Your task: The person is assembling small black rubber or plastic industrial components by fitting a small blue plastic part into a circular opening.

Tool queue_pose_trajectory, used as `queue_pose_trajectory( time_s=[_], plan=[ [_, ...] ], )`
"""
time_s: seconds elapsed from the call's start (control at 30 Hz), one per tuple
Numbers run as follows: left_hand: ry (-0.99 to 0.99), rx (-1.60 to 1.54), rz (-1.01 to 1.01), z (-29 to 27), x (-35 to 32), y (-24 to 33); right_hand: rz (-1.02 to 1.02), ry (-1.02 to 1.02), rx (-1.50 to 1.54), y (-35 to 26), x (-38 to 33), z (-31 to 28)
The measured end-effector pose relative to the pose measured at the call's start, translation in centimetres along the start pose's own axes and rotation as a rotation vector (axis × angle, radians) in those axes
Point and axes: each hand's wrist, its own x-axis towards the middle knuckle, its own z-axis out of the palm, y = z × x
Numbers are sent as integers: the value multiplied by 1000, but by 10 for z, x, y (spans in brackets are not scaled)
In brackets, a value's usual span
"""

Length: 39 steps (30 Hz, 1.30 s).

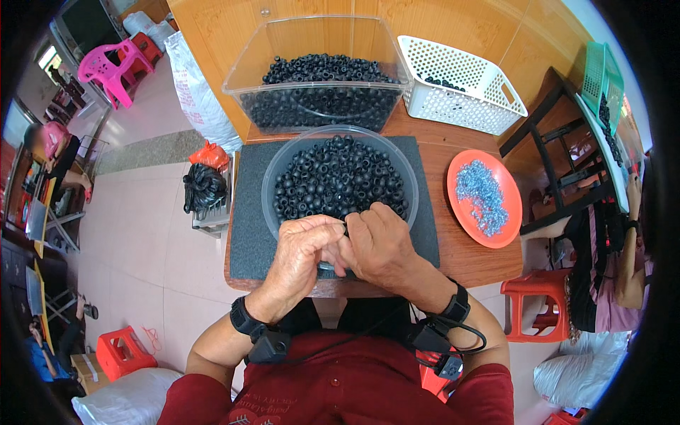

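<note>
1. Head view, nearest the body: the left hand (306,249) and the right hand (379,244) meet at the near rim of the round clear bowl (283,170), knuckles touching. Both are curled closed, fingertips pinched together on a small black ring-shaped part (345,228), of which only a sliver shows between them.
2. That part looks light and small, likely rubber or plastic, with a hole through the middle. Judged from its size, it calls for a fingertip pinch on the outer edge; being round and smooth, it could roll away or slip if gripped loosely.
3. Just beyond the hands, the bowl holds a heap of the same black ring parts (340,177) and sits on a dark grey mat (244,227) on the wooden table (467,258).
4. To the right, an orange plate (460,205) carries small silvery metal pieces (482,195), well apart from the bowl.
5. Farther back stand a clear rectangular tub (244,78) with more black parts and a white perforated basket (460,92).
</note>
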Motion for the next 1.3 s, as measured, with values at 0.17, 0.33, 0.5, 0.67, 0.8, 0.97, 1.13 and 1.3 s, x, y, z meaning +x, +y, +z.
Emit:
queue_pose_trajectory(
  time_s=[0.17, 0.33, 0.5, 0.67, 0.8, 0.97, 1.13, 1.3],
  plan=[
    [-25, 44, 14, 0, 1, -2, -36, 12, 22, 3, -2, -1],
    [-21, 27, 54, 11, -6, 9, 74, 119, 148, 1, 5, -12],
    [88, 257, 228, -7, -9, 13, 226, 130, 125, 13, -1, -22],
    [199, 365, 309, -24, -6, 15, 165, 127, -180, 73, 6, -34],
    [239, 425, 336, -30, -9, 26, 432, 193, -226, 161, 30, -51],
    [176, 517, 380, -42, 1, 23, 737, -98, -519, 280, 37, -74],
    [55, 1216, 669, -47, 2, 35, 708, 76, -422, 254, 47, -65],
    [-164, 1447, 720, -42, 6, 31, 735, 94, -43, 178, 21, -48]
  ],
)
